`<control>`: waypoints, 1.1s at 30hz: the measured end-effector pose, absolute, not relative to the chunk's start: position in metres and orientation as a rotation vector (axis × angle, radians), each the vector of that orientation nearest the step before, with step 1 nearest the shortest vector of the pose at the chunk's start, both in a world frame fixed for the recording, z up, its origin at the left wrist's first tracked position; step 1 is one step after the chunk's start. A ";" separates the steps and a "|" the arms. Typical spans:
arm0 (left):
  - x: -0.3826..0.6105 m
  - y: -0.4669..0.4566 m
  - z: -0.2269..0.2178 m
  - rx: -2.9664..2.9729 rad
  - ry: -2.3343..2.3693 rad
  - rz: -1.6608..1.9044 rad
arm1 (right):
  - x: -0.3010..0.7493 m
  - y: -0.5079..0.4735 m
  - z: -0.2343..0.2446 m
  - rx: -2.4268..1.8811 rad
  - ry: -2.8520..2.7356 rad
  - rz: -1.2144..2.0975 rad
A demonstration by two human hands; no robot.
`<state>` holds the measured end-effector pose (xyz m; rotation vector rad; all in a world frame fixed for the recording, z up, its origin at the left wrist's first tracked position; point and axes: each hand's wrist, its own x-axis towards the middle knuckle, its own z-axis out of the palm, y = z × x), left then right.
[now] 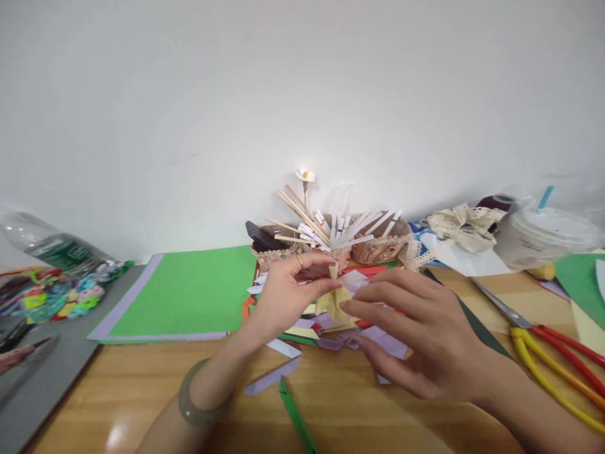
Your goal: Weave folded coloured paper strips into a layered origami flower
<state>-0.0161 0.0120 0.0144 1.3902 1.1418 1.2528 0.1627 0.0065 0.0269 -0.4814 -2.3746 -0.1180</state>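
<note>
My left hand is raised in the middle, thumb and fingers pinched on the rolled stem of a pale yellow paper piece. The piece looks like a small paper flower, its flared part hanging down. My right hand is just right of it, thumb apart from the curved fingers. Its fingertips come close to the yellow paper; whether they touch it I cannot tell. Below both hands lies a heap of cut paper scraps, purple, yellow, green and red. A green paper strip is on the wooden table nearer to me.
Green sheets lie left of the scraps. Behind stand baskets with white sticks. Yellow-and-red-handled scissors, lace and a lidded plastic cup are right. At far left are a bottle and another person's hand.
</note>
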 end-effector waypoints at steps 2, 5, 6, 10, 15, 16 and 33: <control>-0.013 0.009 0.018 1.378 1.167 1.266 | 0.162 0.005 0.030 -0.565 -2.222 -0.109; -0.007 0.002 0.019 1.383 1.152 1.283 | 0.160 0.005 0.030 -0.704 -2.102 -0.142; -0.005 0.000 0.018 1.388 1.145 1.289 | 0.159 0.005 0.028 -0.724 -2.094 -0.139; 0.000 -0.003 0.009 1.371 1.113 1.343 | 0.155 0.006 0.021 -0.739 -2.098 -0.099; 0.000 -0.002 0.001 1.415 1.094 1.411 | 0.156 0.003 0.018 -0.730 -2.062 -0.070; 0.000 -0.002 0.000 1.438 1.099 1.422 | 0.156 0.003 0.017 -0.730 -2.058 -0.071; -0.001 -0.003 0.005 1.512 1.025 1.418 | 0.165 0.012 0.021 -0.868 -2.012 0.568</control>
